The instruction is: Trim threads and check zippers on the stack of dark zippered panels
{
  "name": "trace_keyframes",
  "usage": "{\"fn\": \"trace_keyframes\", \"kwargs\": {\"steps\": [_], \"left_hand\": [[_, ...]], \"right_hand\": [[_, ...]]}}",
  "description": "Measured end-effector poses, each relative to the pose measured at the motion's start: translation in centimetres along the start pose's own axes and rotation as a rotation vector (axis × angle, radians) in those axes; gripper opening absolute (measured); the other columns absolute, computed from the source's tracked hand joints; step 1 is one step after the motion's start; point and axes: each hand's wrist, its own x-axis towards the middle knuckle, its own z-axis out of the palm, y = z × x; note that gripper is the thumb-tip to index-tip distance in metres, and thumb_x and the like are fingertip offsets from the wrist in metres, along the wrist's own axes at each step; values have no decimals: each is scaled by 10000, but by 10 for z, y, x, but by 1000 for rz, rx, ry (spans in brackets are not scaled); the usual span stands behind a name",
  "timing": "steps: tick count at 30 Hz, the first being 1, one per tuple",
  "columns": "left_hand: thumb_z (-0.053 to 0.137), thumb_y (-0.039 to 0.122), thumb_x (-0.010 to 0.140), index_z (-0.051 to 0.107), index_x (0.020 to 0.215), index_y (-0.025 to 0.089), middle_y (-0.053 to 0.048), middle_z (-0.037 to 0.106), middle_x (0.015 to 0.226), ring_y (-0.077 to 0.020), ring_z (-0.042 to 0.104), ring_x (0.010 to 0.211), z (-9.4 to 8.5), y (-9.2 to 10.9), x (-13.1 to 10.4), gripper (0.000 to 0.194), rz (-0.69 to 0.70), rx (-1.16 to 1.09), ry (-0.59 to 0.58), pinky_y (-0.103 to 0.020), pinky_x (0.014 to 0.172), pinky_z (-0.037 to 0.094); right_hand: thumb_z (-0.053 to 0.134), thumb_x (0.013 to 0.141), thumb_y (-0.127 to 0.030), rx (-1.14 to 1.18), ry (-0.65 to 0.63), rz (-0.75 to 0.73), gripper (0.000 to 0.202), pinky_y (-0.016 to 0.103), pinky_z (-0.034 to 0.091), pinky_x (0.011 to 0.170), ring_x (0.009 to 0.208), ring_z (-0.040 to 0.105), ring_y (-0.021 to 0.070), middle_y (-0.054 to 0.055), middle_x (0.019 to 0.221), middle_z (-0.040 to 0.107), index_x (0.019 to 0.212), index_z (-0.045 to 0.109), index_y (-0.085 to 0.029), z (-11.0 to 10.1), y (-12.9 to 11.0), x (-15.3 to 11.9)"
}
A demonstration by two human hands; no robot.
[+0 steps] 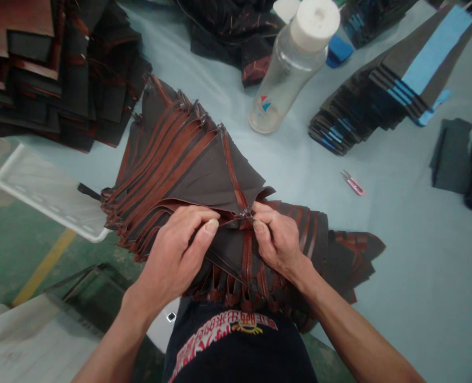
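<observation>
At 6 o'clock, nearest the camera, a dark lettered shirt (243,356) is being worn. Just above it, at clock centre, a panel bundle (206,183) is being worked, fanned from 10 round to 4 o'clock; how much weight is being taken by the table (427,276) or the lap can't be told. At 7, a fabric edge is being pinched between thumb and forefinger of the left hand (177,247). At 4, material near the end of a red-brown strip (233,173) is being pinched by the right hand (276,240); the exact layer is being hidden by the fingertips.

Handling, judged: single panels light and floppy, strips stiffer, whole bundle heavier and prone to fanning apart. Not fragile. Best grip: thumb and forefinger on the seam where strip meets panel, bulk supported from below.

Further out: a white bin (5,180) is being seen at 9–10, pink snips (353,183) at 2–3, a capped bottle (281,77) at 12–1, blue-banded stack (383,88) at 1–2, dark stack (108,98) at 10–11.
</observation>
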Motion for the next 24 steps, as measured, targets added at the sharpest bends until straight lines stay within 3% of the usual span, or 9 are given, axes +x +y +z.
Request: {"fn": "trace_keyframes", "kwargs": {"steps": [2,5,8,12,15,18,21,24], "left_hand": [[543,388,1044,726,1150,213,-88,781,1188,-272,703,1142,5,1,1,274,9,17,-14,-411,1049,507],[599,400,1010,748,1152,229,-72,800,1181,-275,726,1110,12,6,7,267,-32,-77,-120,-407,1031,526],[619,369,992,776,1081,226,-55,814,1132,-248,741,1048,18,10,12,231,-126,-316,-177,-354,982,549],[708,444,942,770,1005,220,-31,806,977,-204,716,851,31,4,4,241,-365,-697,-99,-295,797,574],[731,454,935,759,985,221,-18,787,926,-181,679,774,36,0,-4,240,-427,-803,-125,-270,712,549],[693,403,957,759,916,200,-26,767,890,-190,672,801,32,5,-3,217,-302,-640,-174,-278,746,532],[614,393,989,742,890,193,-23,746,836,-193,662,779,26,11,3,257,-237,-540,-187,-286,737,524],[620,399,972,747,917,198,-31,767,873,-207,682,806,27,12,6,244,-260,-579,-187,-300,758,540]], "right_hand": [[462,1062,-220,-16,-9,29,213,331,603,794,1102,790,241,148,1184,818,949,642,-241,-1,0,-1],[434,1066,-253,-7,-69,65,254,358,617,841,1164,772,255,167,1293,783,923,643,-246,-2,-1,-2],[432,1063,-268,25,-78,65,267,380,612,876,1163,761,255,162,1272,785,903,644,-245,-4,-2,0],[470,1055,-314,166,-71,81,256,370,575,824,972,743,224,125,1077,778,891,648,-229,-8,-7,6],[464,1053,-538,339,-147,323,428,324,502,673,701,608,171,29,756,649,780,581,-229,-12,-14,15],[490,961,-763,444,-227,681,601,290,423,583,634,476,145,-10,651,515,678,487,-233,-15,-24,27],[665,843,-775,530,-308,926,594,265,402,554,625,450,127,-20,650,513,684,518,-221,-14,-32,39],[766,778,-715,621,-319,994,546,253,403,547,618,460,114,-19,676,563,725,584,-202,-9,-36,44]]}}
